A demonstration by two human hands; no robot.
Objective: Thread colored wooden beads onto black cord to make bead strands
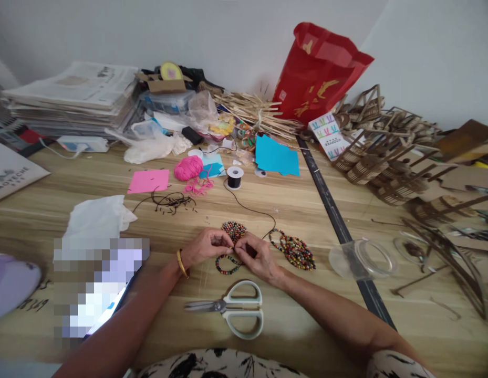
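Note:
My left hand (206, 245) and my right hand (256, 254) meet over the wooden table (291, 210), fingertips pinched together on a loop of multicoloured beads (227, 265) that hangs between them. A gold bangle (182, 263) sits on my left wrist. A thin black cord (253, 211) runs from my fingers up to a black thread spool (235, 177). One pile of beaded loops (233, 230) lies just beyond my hands, another (294, 251) lies to the right of my right hand. Grey-handled scissors (231, 308) lie shut just in front of my hands.
A pink yarn ball (188, 168), pink paper (149, 181), blue paper (276, 156) and cut cord scraps (170, 201) lie farther back. A clear round lid (362, 259) sits right, wooden cut-outs (389, 152) beyond it. Newspapers (72, 97) stack at back left, a red bag (317, 71) stands behind.

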